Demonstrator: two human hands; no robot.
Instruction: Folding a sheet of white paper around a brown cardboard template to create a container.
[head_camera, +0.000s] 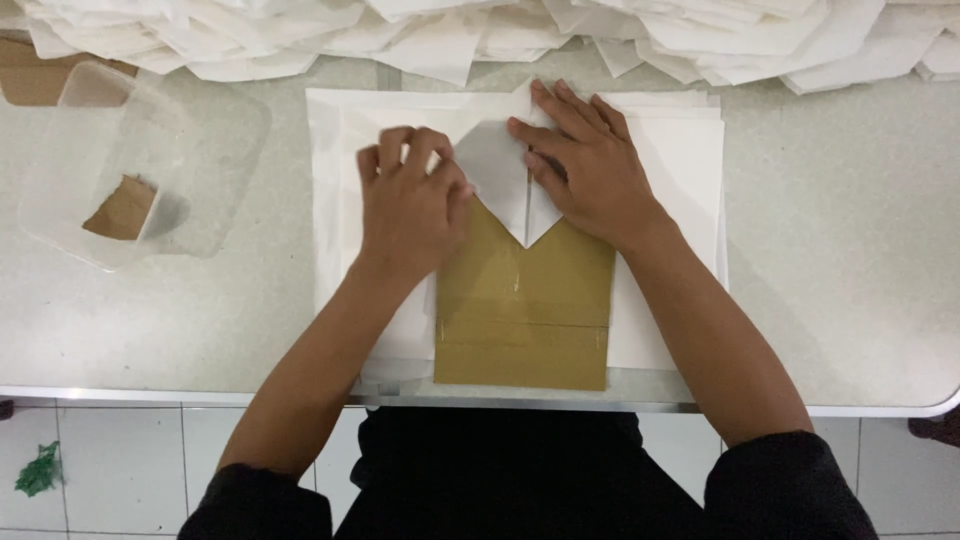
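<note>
1. I am folding a white paper sheet around a flat tan cardboard template. The template lies on a stack of white sheets at the near middle of the table, its lower edge close to the table's front rim.

2. The step in hand, as I judge it, is creasing the top corners down: two folded flaps meet in a point on the template's centre line, so a white V shows over the tan card.

3. My left hand rests on the left flap. Its fingers are curled with the knuckles up, the tips pressing down on the paper; they pinch nothing that I can see.

4. My right hand lies flat on the right flap. Its fingers are stretched out and close together, pointing up and to the left, holding the fold down against the stack.

5. The next move, I think, calls for keeping both flaps pinned while the creases are run sharp, so that the point stays on the centre line and the template does not slide.

6. To my left stands a clear plastic container with a brown scrap in it, well apart from my hands. Along the far edge runs a heap of folded white papers.
</note>
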